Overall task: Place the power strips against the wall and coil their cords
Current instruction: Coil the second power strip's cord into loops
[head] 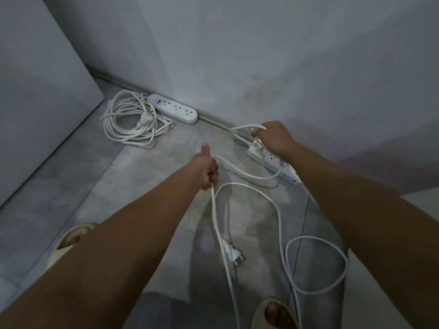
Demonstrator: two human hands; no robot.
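A white power strip lies along the foot of the wall, its cord coiled on the floor beside it. A second white power strip lies near the wall on the right, partly under my right arm. My right hand pinches a loop of this strip's cord near the strip's end. My left hand is closed around the same cord, thumb up. The cord runs down in loose loops over the floor, and its plug lies between my feet.
The grey wall meets the concrete floor along a baseboard. A large grey panel leans at the left. My feet in pale sandals stand at the bottom left and bottom middle.
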